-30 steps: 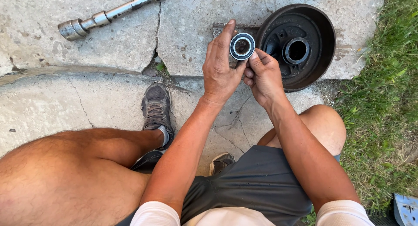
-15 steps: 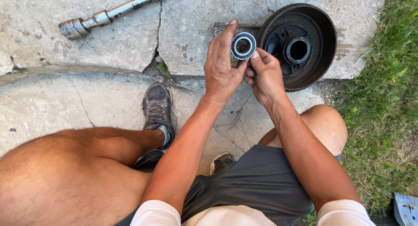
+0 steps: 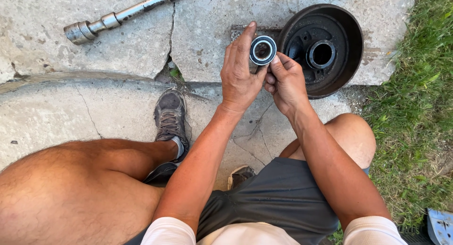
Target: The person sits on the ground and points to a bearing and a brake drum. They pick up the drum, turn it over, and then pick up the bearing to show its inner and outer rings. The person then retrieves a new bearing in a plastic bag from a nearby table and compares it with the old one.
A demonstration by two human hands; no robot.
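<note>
**Ring bearing held in both hands beside an upturned brake drum**

The left hand (image 3: 240, 75) and the right hand (image 3: 284, 80) meet in front of the seated person, each closed in a fingertip pinch on a single ring bearing (image 3: 263, 50). The left thumb presses the bearing's near-left rim while the left index finger stands straight up behind it; the right thumb and forefinger take the lower-right rim. The bearing is a dark outer ring around a bright metal inner ring. Its flat face is turned up toward the camera, so its bore axis runs roughly along the line of sight. It hangs above the ground, touching nothing but the fingers.

Just to the right of the bearing and slightly beyond it, the brake drum (image 3: 330, 75) lies open side up on the cracked concrete slab (image 3: 203, 18), its central hub bore (image 3: 322, 54) facing upward too. The right hand is the nearer of the two to that bore. Farther off to the upper left a long socket wrench (image 3: 118, 17) rests on the slab, well apart; grass (image 3: 415, 108) borders the right.

Against the earlier frames the grip, the bearing's facing and the drum show no clear change.
</note>
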